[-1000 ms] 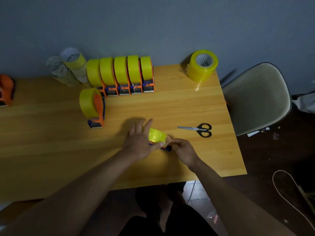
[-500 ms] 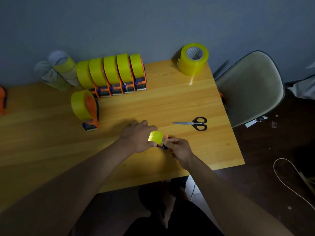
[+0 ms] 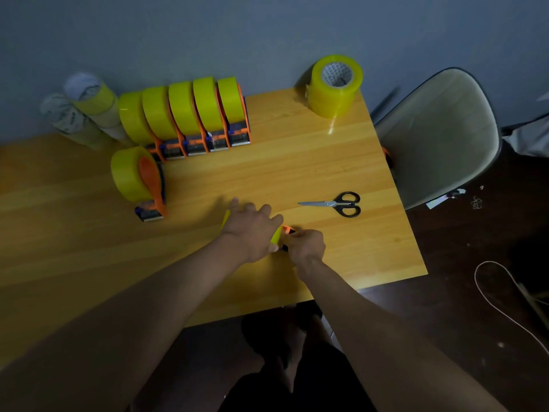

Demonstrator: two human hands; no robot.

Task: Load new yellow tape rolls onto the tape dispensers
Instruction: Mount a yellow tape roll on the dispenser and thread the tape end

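The left hand (image 3: 252, 233) curls over a bright yellow tape roll (image 3: 276, 237) near the wooden desk's (image 3: 297, 162) front edge, probably steadying it. The right hand (image 3: 306, 243) pinches the orange-and-blue plastic dispenser (image 3: 287, 230) beside it, seemingly threading tape.

On the wooden counter (image 3: 326, 150) the left hand (image 3: 252, 230) covers a yellow tape roll (image 3: 277, 235) while the right hand (image 3: 306, 243) pinches the orange dispenser (image 3: 287, 229) beside it, with scissors (image 3: 335, 204) near, five loaded dispensers (image 3: 190, 120) in a row behind and a sixth (image 3: 139, 179) in front of them.
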